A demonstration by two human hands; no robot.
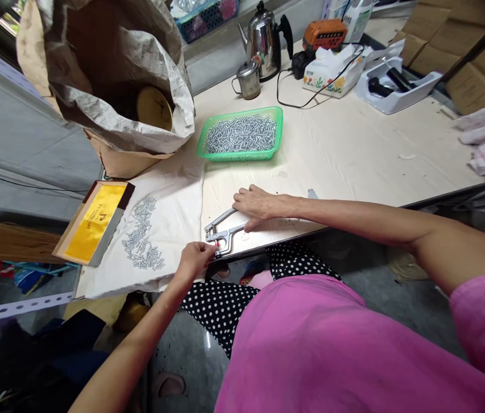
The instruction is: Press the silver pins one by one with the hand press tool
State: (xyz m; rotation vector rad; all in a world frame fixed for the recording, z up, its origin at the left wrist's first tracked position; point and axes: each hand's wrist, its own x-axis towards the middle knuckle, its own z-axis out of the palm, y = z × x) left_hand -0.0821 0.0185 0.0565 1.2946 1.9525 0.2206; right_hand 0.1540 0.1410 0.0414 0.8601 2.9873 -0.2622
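Note:
My right hand (pixel 257 205) grips the handles of metal hand pliers (pixel 226 236) near the table's front edge, fingers over the upper handle and thumb by the lower one. The handles are spread apart, with a spring between them near the jaw end. At the jaws, my left hand (pixel 196 258) is closed in a pinch beside a small red part. Whatever its fingertips hold is too small and hidden to name. Left of it, a loose pile of small silvery metal pieces (pixel 141 238) lies on a white cloth (pixel 182 212). A green plastic basket (pixel 242 156) full of similar pieces stands beyond the pliers.
A large open paper sack (pixel 134 137) stands at the back left, above a yellow-and-grey box (pixel 96 223). Along the back are a steel kettle (pixel 264 43), a lidded metal cup (pixel 248 80), an orange battery (pixel 325 34), a tissue pack (pixel 330 71) and a white tray (pixel 391 103).

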